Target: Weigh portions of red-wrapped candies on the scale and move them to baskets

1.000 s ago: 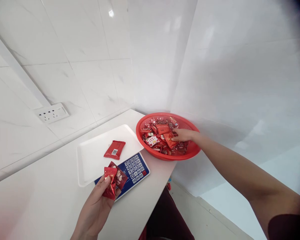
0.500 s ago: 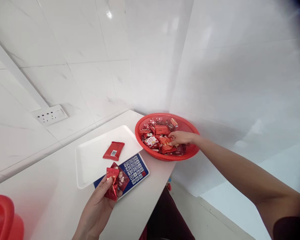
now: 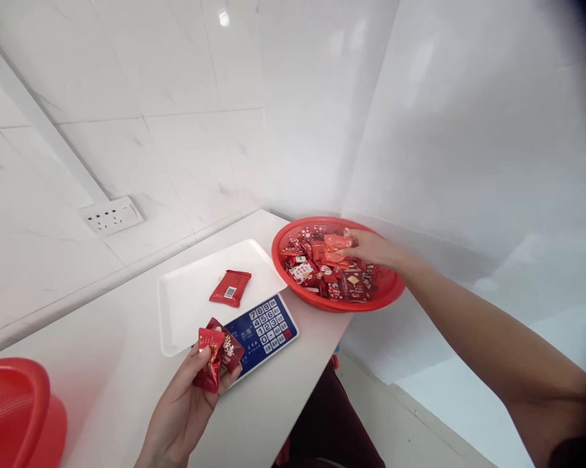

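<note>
Fingers of the right hand pinch an orange-red packet at their nine o'clock, lifted higher than half a second ago, baring more of a brown packet toward five o'clock in the red basket. The blue keypad reads "志准" beside digits. The left hand clamps two red packets.

The right hand, which was down among the packets half a second ago, has come up toward the back of the basket with an orange packet; a brown packet at the front now lies uncovered; the left hand has drawn slightly away from the scale's keys, baring more lettering on the scale; more of the second basket has entered at lower left.
</note>
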### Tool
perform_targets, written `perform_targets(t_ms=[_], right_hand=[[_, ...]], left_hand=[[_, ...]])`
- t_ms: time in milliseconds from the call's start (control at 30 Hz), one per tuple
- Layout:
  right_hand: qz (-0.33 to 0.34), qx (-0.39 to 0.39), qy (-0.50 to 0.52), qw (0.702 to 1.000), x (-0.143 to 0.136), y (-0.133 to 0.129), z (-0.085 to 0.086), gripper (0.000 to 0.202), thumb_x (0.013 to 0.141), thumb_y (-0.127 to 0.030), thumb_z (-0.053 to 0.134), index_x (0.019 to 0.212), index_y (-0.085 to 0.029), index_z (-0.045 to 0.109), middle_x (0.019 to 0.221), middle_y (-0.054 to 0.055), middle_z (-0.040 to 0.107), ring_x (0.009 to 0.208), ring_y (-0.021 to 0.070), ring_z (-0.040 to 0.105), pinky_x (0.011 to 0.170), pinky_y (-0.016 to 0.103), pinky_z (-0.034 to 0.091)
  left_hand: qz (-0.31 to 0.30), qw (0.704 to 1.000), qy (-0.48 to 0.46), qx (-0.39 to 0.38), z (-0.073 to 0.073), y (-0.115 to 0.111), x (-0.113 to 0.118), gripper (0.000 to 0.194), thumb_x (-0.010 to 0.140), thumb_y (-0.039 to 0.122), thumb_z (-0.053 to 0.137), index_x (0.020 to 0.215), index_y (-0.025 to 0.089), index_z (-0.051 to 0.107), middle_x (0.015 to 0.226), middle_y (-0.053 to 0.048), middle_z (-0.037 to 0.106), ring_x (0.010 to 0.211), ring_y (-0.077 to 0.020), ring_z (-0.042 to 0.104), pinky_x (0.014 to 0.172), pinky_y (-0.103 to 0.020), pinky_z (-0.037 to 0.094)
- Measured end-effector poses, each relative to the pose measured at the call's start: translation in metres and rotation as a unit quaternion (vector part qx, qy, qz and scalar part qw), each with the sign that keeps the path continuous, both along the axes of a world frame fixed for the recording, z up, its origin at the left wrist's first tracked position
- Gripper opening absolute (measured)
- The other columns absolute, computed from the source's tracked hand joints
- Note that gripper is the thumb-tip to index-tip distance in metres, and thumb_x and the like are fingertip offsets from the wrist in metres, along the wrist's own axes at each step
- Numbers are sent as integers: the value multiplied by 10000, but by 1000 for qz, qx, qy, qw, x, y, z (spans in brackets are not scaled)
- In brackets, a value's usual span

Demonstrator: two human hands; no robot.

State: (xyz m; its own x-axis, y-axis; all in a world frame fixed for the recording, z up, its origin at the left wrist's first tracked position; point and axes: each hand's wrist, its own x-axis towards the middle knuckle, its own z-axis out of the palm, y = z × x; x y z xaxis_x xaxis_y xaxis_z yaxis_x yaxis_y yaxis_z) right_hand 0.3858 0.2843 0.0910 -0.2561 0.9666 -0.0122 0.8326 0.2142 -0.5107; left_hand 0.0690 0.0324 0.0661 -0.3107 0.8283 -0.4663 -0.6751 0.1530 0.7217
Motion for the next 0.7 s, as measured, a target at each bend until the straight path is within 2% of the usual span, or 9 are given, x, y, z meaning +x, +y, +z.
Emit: perform_targets(t_ms=[67, 167, 267, 433, 567, 633, 700], right_hand=[[-15, 1, 40, 999, -8, -4, 4, 317, 737, -425, 573, 940, -184, 543, 928, 61, 659, 829, 216, 609, 680, 289, 455], [-17, -15, 159, 987, -29, -11, 8, 267, 741, -420, 592, 891, -203, 548, 877, 46, 664, 781, 203, 632, 657, 300, 501], [16, -52, 250, 967, -61, -20, 10, 229, 742, -385, 621, 883, -214, 562, 906, 53, 666, 799, 207, 647, 691, 329, 532], [114, -102, 258, 954, -126, -33, 7, 217, 735, -313, 660, 906, -210, 574, 883, 64, 676, 804, 217, 649, 721, 384, 548], [179, -192, 303, 916, -172, -39, 3, 228, 787, -275, 620, 994, -209, 552, 921, 78, 682, 807, 192, 662, 765, 362, 555], [214, -178, 282, 918, -188, -40, 3, 297, 850, -327, 537, 1122, -211, 513, 997, 82, 680, 828, 173, 666, 780, 338, 552], [231, -122, 225, 939, -196, -38, 4, 395, 891, -374, 450, 1246, -201, 441, 1067, 87, 665, 851, 162, 664, 778, 320, 546]], left_hand=[[5, 1000, -2, 11, 4, -4, -1, 238, 788, 78, 563, 992, 164, 651, 897, -62, 708, 735, -163, 678, 648, -298, 602], [11, 1000, 4, 18, 11, -11, -3, 228, 797, 84, 542, 988, 160, 642, 906, -83, 709, 736, -172, 679, 618, -285, 599], [28, 999, 7, 20, 17, -17, -4, 177, 810, 102, 520, 922, 150, 648, 859, -86, 711, 707, -171, 674, 577, -269, 589], [55, 998, 6, 27, 21, -26, -8, 174, 820, 119, 515, 926, 147, 651, 844, -88, 706, 674, -157, 651, 521, -255, 564], [65, 997, 3, 32, 21, -32, -13, 182, 818, 133, 536, 956, 164, 651, 866, -91, 708, 677, -154, 646, 516, -253, 555], [68, 997, -1, 33, 21, -34, -16, 165, 800, 146, 565, 936, 166, 657, 857, -90, 708, 672, -156, 644, 508, -249, 550], [71, 997, 0, 32, 20, -37, -18, 147, 791, 154, 579, 911, 158, 663, 856, -90, 705, 673, -156, 642, 509, -247, 550]])
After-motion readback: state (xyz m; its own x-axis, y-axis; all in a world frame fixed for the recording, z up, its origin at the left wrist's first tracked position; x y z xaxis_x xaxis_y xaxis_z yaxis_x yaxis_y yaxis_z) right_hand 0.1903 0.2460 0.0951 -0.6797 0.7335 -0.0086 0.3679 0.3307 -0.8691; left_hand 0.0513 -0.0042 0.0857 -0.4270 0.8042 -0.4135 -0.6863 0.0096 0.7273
